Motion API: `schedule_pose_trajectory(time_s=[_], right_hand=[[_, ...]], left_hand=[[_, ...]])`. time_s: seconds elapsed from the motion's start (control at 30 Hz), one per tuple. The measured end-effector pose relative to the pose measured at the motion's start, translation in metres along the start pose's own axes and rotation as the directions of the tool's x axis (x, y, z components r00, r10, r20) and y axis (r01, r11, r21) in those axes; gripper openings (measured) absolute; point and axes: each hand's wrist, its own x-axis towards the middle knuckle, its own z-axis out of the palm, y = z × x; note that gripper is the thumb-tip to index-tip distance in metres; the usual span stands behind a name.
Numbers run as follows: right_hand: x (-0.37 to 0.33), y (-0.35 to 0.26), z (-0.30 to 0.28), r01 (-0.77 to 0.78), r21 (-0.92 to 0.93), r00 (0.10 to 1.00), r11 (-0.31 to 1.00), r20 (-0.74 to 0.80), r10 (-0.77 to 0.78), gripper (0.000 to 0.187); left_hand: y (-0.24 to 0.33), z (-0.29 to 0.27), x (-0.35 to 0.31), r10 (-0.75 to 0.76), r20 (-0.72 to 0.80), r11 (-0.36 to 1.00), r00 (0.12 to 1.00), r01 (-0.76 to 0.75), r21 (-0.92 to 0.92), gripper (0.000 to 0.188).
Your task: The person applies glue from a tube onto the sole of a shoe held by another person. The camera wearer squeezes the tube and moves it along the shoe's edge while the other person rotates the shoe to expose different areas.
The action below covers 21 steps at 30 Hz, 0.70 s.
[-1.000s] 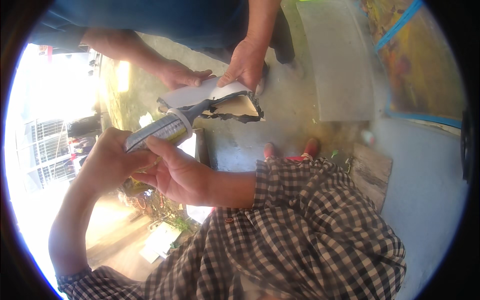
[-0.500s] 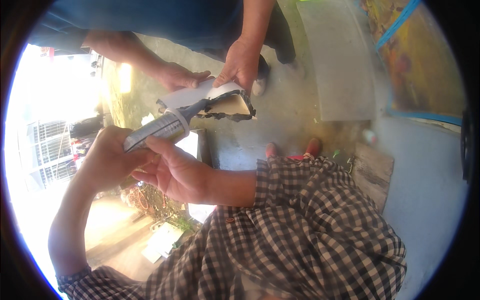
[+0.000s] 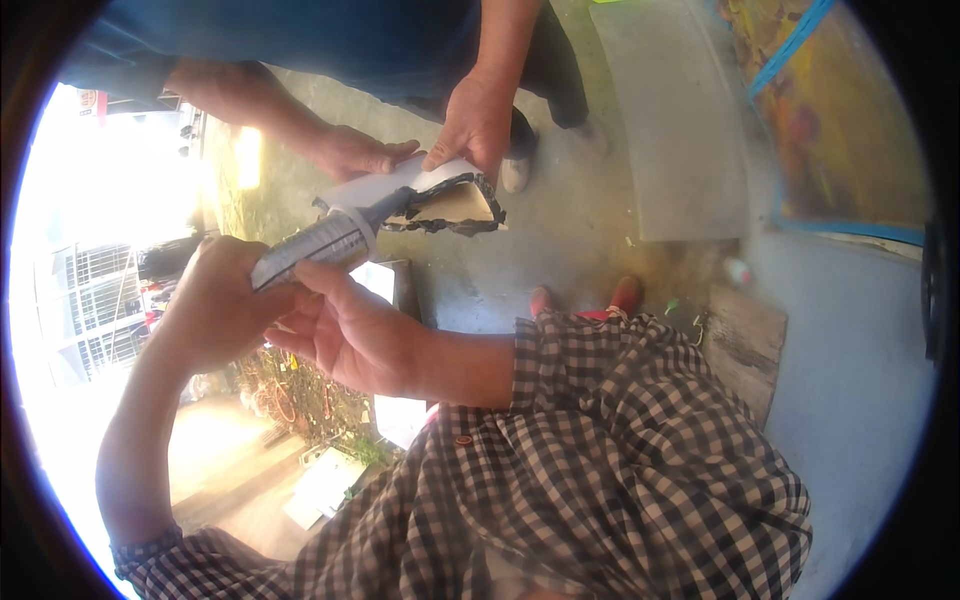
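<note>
Both of my hands are on a silver-grey sealant tube (image 3: pixel 315 252) with a white collar and a dark grey nozzle. My left hand (image 3: pixel 215 300) is closed round its rear end, and my right hand (image 3: pixel 350 335) grips it from below with the thumb along its side. The nozzle tip touches, or nearly touches, the edge of a white hollow piece (image 3: pixel 375 187) whose rim is smeared with thick black paste (image 3: pixel 470 228). A co-worker's two hands (image 3: pixel 478 120) hold that piece from the far side. Its inner face looks cream-coloured.
A person in dark blue stands opposite me. A grey flat sheet (image 3: pixel 675 130) lies on the concrete floor to the right, near a weathered board (image 3: pixel 742 340). Farther right is a pale blue surface (image 3: pixel 850 340). Plants and a white panel (image 3: pixel 325 485) sit at lower left.
The nozzle tip has shifted slightly up along the black-smeared edge. The white piece has moved a little up and left. Both my hands keep their hold on the tube.
</note>
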Motion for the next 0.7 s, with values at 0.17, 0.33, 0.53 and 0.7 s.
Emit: schedule_pose_trajectory(time_s=[0.17, 0.33, 0.53, 0.7], right_hand=[[0.002, -0.013, -0.005, 0.069, -0.031, 0.997, 0.997, -0.045, -0.071, 0.031], [0.013, -0.007, -0.005, 0.033, -0.027, 0.998, 0.999, -0.051, -0.035, 0.014], [0.016, -0.015, -0.014, 0.069, -0.049, 0.996, 0.996, -0.055, -0.072, 0.025], [0.013, -0.018, -0.017, 0.113, -0.041, 0.993, 0.993, -0.041, -0.114, 0.023]], left_hand=[[0.005, -0.001, 0.019, 0.078, -0.009, 0.993, 0.997, -0.077, 0.095, 0.016], [-0.005, -0.003, 0.013, 0.175, -0.134, 0.934, 0.975, -0.121, 0.336, 0.014], [-0.01, -0.005, 0.031, 0.17, -0.099, 0.942, 0.981, -0.132, 0.307, 0.01], [-0.013, -0.003, 0.037, 0.249, -0.11, 0.908, 0.962, -0.193, 0.371, 0.01]])
